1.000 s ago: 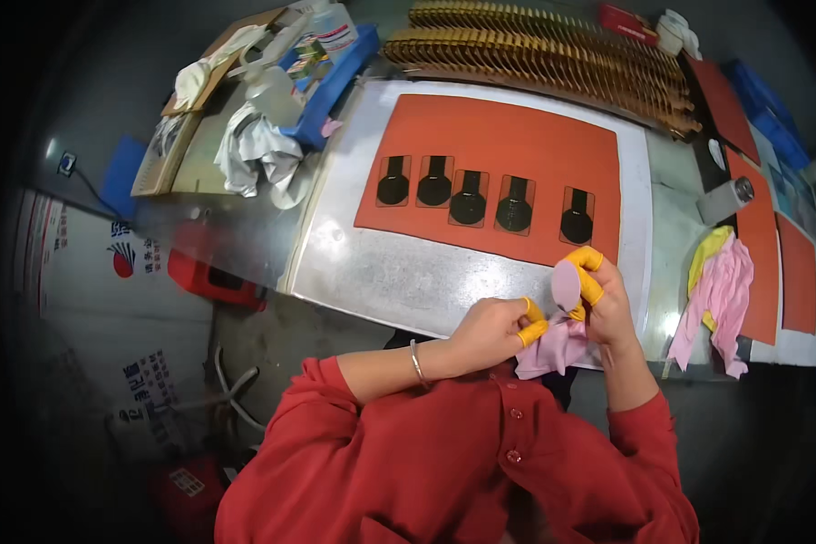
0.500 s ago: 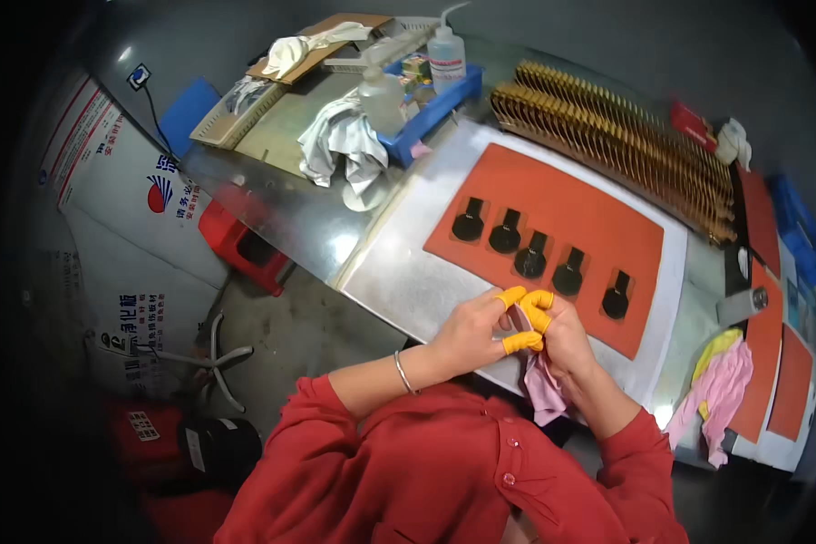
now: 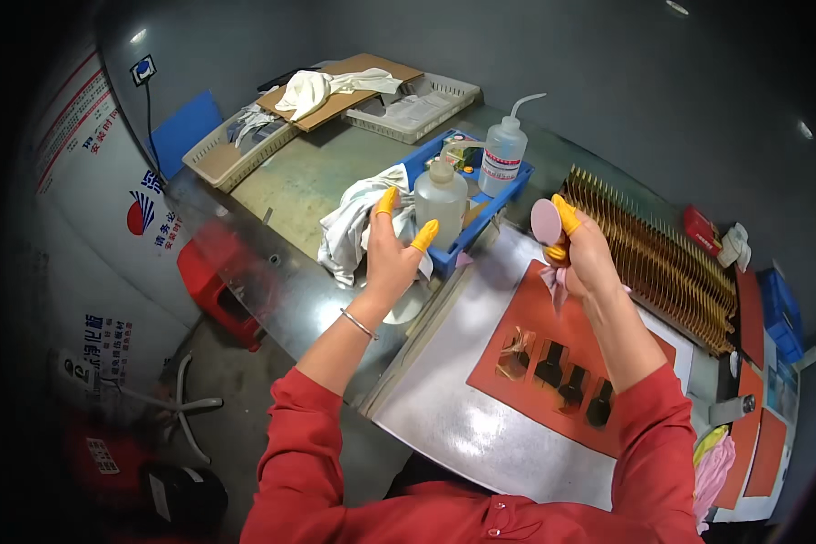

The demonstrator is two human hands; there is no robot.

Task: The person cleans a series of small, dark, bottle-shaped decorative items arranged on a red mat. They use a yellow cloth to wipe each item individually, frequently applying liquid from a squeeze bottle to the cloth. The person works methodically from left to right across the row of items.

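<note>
My left hand (image 3: 392,261), with yellow finger cots, is spread open just left of a translucent squeeze bottle (image 3: 442,201). Whether its fingers touch the bottle is not clear. Behind that hand lies a crumpled white cloth (image 3: 343,238). Raised over the far part of the orange mat (image 3: 539,304), my right hand (image 3: 586,249) is closed on a pink cloth (image 3: 546,222). The cloth shows a flat, round face at the fingertips and a loose tail below. Several dark round pieces with rectangular tabs (image 3: 549,364) lie on the mat, partly hidden by my right forearm.
The bottle stands in a blue tray (image 3: 519,192) beside a second wash bottle (image 3: 500,156). A long rack of thin brownish plates (image 3: 657,263) stands right. White baskets (image 3: 412,109) and cardboard (image 3: 344,86) are at the back. A red stool (image 3: 216,281) is left, below the table.
My hands have parted from above the table's near edge. The left has reached forward and left to the bottle; the right has lifted forward with the pink cloth. The view has shifted.
</note>
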